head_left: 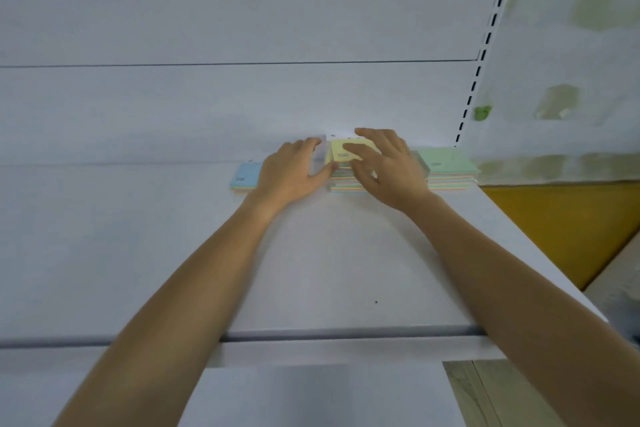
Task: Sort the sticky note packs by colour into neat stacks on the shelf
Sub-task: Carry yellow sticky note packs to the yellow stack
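Right, far left on the white shelf [311, 270], the blue-topped stack [244, 177] of sticky note packs is sitting against the back panel [242, 10], with its right end hidden under the wrist. Next along, the left hand [294, 170] is resting on the shelf between the blue and yellow stacks. Its fingers are lying fairly straight along the left side of the yellow-topped stack [341, 152], and the thumb is touching that stack's near left corner. It is bracing the side and not clasping anything. There is a pale blur at its fingertips, and what that is cannot be made out.

In the middle, the yellow-topped stack is showing mixed pastel layers along its front edge. The right hand [394, 166] is lying palm down over it, fingers spread and flat on the top pack. It is pressing there, not curling round it.

Just beside that hand, the green-topped stack [450, 163] is sitting at the shelf's right end, also striped with colours down its side. Above it the slotted upright [485, 45] is running up the wall. Further right, beyond the shelf, an ochre panel [554, 218] is showing.
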Demonstrator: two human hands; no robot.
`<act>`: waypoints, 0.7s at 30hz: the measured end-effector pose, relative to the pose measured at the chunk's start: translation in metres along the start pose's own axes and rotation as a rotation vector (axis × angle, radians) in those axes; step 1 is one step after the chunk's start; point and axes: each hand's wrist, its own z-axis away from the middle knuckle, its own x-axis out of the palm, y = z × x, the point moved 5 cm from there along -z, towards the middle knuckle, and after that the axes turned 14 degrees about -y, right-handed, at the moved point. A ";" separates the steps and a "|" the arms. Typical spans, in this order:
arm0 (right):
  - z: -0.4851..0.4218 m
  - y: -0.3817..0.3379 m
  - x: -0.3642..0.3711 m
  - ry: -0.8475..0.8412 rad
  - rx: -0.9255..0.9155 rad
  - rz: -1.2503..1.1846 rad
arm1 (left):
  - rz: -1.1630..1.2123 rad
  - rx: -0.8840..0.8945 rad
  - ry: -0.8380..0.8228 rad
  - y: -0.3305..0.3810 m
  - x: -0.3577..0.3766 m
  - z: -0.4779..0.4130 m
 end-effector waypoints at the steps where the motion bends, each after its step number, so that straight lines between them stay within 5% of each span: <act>1: 0.001 -0.008 0.000 -0.010 -0.065 0.040 | -0.068 0.005 0.010 -0.003 -0.006 0.002; 14: -0.003 -0.119 0.040 -0.431 -0.522 0.129 | -0.407 -0.266 -0.062 -0.109 -0.059 0.100; 21: -0.029 -0.235 0.052 -0.434 -0.657 -0.009 | -0.366 -0.403 -0.016 -0.175 -0.090 0.166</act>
